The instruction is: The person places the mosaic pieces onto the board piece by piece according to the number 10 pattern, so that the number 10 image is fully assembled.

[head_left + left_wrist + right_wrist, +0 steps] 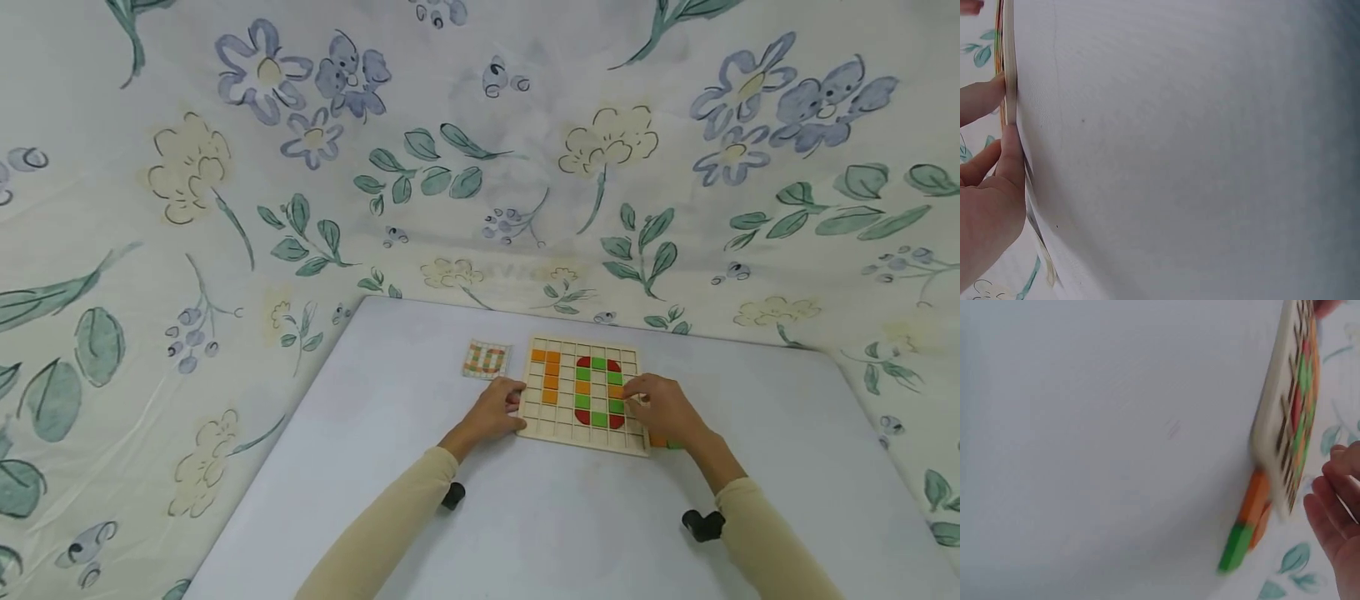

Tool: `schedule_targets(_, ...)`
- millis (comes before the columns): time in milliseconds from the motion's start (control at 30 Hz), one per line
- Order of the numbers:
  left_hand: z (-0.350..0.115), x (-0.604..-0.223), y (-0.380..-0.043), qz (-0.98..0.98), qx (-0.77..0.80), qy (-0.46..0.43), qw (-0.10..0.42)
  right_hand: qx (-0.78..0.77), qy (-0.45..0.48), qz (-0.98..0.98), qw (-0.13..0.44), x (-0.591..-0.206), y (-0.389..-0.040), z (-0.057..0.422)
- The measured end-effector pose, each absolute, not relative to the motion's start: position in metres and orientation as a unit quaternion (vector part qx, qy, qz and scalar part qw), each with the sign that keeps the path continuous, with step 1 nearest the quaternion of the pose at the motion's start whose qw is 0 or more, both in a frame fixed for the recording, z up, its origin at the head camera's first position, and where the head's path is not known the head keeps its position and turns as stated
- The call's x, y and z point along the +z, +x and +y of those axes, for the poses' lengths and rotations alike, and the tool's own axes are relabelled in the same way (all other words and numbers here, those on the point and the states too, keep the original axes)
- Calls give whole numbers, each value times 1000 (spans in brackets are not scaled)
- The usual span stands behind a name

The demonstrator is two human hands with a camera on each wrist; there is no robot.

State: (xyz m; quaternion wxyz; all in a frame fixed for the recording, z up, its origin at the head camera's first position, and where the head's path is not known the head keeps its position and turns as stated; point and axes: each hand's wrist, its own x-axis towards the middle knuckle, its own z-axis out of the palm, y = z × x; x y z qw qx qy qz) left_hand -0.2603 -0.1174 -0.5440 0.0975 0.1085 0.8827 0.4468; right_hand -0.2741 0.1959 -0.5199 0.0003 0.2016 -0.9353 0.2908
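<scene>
A pale wooden grid board lies on the table with orange tiles forming a 1 and red, green and orange tiles forming a 0. My left hand holds the board's left edge, and the left wrist view shows a finger and the thumb against its rim. Over the board's right side is my right hand, fingertips near the 0's right column. In the right wrist view its fingers are loosely bent, apart from the board, with nothing visible between them.
A small card with a matching coloured grid pattern lies left of the board. Loose orange and green tiles lie on the table by the board's right edge. A flowered cloth hangs behind the white table.
</scene>
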Motion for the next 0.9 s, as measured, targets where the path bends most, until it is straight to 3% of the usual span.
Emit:
schedule_targets(200, -121, -540, -258, 882, 449, 107, 97, 269, 155, -950, -40, -527, -264, 224)
schedule_targets(400, -120, -541, -261, 885, 442, 105, 102, 248, 147, -957, -43, -533, -259, 234)
schedule_targets(900, -118, -544, -263, 894, 426, 104, 96, 195, 203, -958, -50, -532, -270, 241)
